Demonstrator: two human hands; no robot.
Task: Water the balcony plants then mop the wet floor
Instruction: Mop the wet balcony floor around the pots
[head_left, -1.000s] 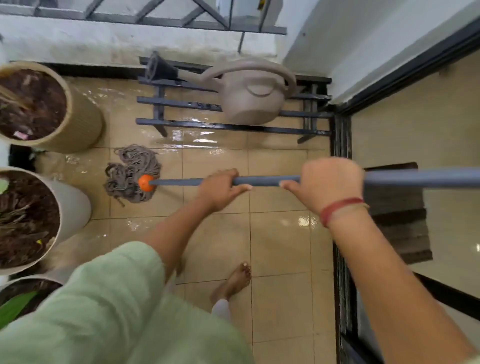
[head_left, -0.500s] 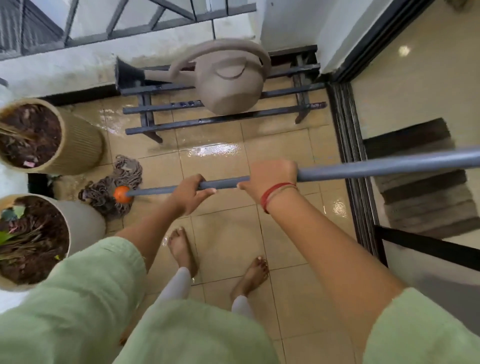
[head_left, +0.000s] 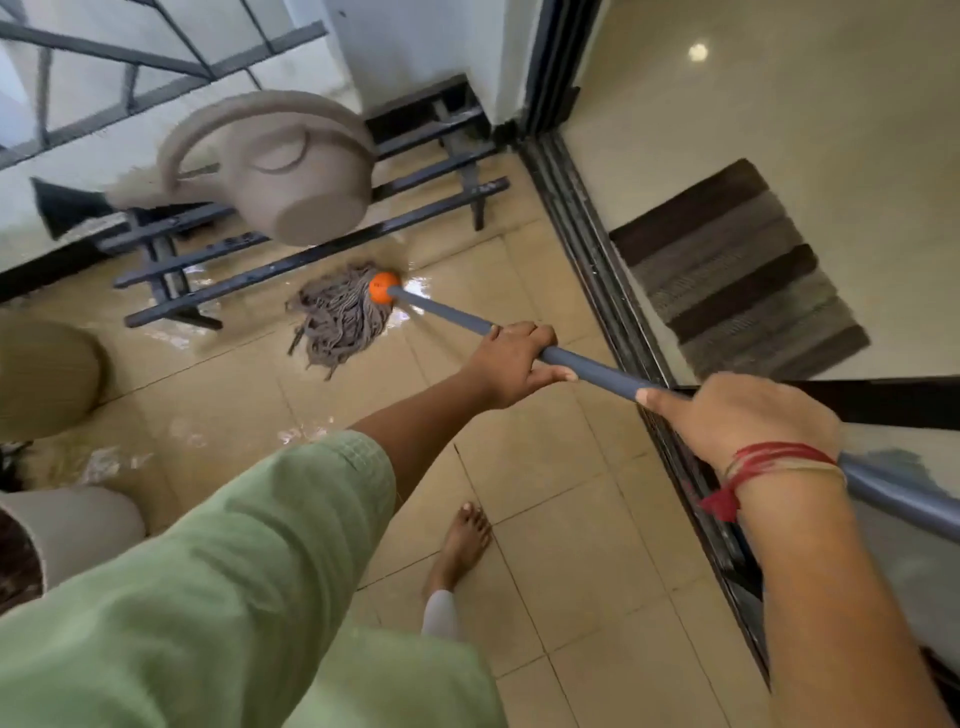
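Note:
A mop with a grey string head, an orange collar and a blue-grey handle lies on the wet beige tiled floor, just in front of the metal rack. My left hand grips the handle lower down, near the middle. Higher up the handle, my right hand, with a red thread at the wrist, grips it too. A beige watering can sits on the dark metal rack. Puddles shine around the mop head.
Two plant pots stand at the left edge, a ribbed tan one and a pale grey one. A sliding door track runs along the right, with a striped mat inside. My bare foot is on the tiles.
The mop head has swept from the left by the pots to the right, in front of the rack below the watering can. Both hands kept their grip.

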